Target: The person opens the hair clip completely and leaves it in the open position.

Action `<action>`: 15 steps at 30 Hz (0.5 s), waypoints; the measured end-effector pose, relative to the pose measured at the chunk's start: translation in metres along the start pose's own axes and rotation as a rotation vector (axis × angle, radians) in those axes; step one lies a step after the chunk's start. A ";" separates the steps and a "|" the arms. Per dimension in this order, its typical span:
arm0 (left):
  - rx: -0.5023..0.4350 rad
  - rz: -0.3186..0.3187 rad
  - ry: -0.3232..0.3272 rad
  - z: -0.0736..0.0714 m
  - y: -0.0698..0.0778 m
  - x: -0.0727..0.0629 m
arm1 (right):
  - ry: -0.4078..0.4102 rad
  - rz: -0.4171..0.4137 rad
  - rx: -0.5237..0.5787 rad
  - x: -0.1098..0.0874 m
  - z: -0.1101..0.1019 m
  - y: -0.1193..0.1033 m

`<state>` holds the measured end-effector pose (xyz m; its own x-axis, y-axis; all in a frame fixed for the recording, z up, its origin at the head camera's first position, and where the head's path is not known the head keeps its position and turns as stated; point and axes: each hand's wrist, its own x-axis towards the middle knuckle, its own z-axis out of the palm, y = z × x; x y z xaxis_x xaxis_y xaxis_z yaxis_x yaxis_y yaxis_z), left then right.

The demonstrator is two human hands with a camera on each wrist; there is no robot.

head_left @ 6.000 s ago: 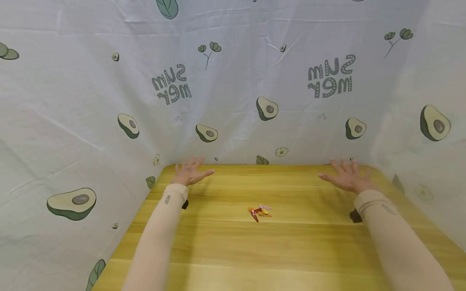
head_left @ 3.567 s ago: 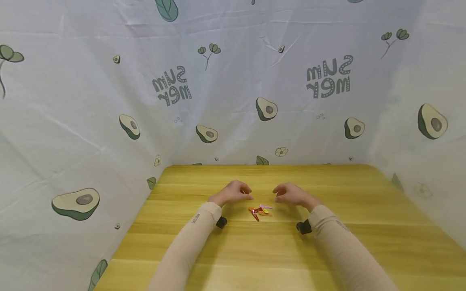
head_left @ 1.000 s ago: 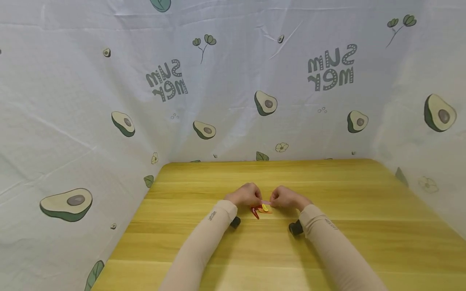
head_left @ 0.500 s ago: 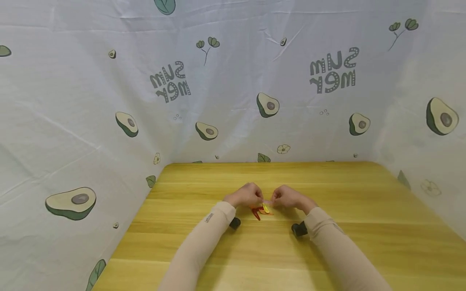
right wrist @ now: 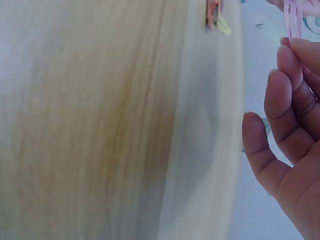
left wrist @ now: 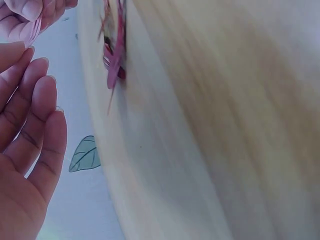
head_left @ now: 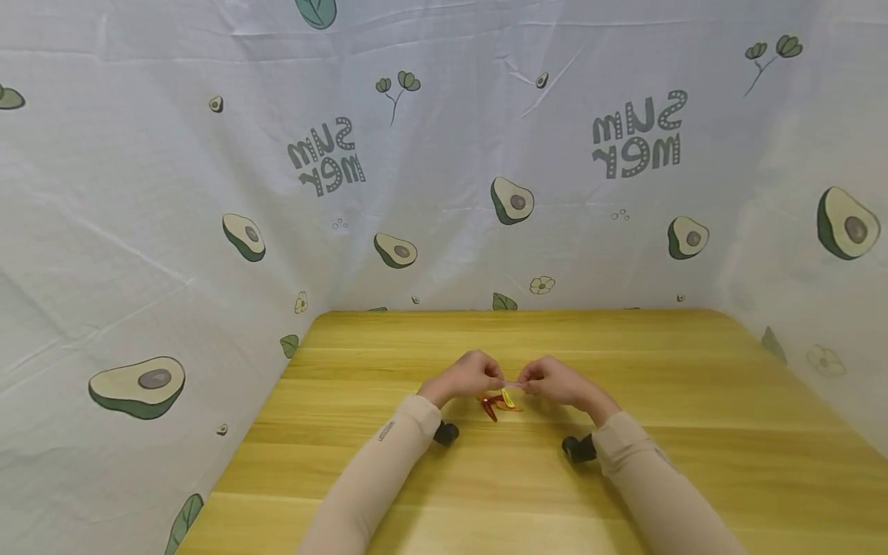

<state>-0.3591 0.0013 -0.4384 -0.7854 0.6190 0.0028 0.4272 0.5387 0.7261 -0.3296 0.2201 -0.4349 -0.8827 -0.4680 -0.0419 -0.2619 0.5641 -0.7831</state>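
Both hands meet over the middle of the table, pinching one pale pink snap hair clip (head_left: 512,384) by its two ends. My left hand (head_left: 466,376) grips the left end and my right hand (head_left: 556,381) the right end. In the right wrist view the pink clip (right wrist: 294,20) shows slots between its narrow bars, held between thumb and forefinger. Below the hands lie a red hair clip (head_left: 489,409), a yellow one (head_left: 508,398) and an orange one (head_left: 512,408), overlapping on the wood. Fingers hide part of this pile in the head view.
A wood-grain table (head_left: 486,493) spreads under the arms. A white curtain (head_left: 444,154) printed with avocados hangs behind its far edge and along both sides. A black wrist camera (head_left: 580,449) sits under the right sleeve, another (head_left: 446,434) under the left.
From spread apart at the table's far corners, both hands came together over the pile and took the pink clip up from it. Over the last second they have barely moved, still holding it.
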 end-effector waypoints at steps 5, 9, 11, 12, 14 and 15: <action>-0.021 0.020 0.032 0.000 0.005 -0.008 | 0.018 -0.006 0.040 -0.005 0.002 -0.003; -0.064 0.029 0.044 0.001 0.008 -0.012 | 0.025 -0.021 0.069 -0.010 0.001 -0.006; -0.091 0.029 0.048 0.002 0.010 -0.014 | 0.029 -0.038 0.080 -0.012 0.001 -0.007; -0.100 0.030 0.050 0.003 0.011 -0.014 | 0.032 -0.045 0.089 -0.014 0.001 -0.008; -0.108 0.035 0.057 0.004 0.013 -0.015 | 0.046 -0.061 0.102 -0.016 0.001 -0.008; -0.109 0.038 0.065 0.004 0.014 -0.015 | 0.052 -0.068 0.108 -0.017 0.001 -0.008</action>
<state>-0.3389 0.0017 -0.4314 -0.7982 0.5979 0.0737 0.4090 0.4479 0.7951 -0.3120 0.2230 -0.4283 -0.8840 -0.4655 0.0434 -0.2808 0.4544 -0.8454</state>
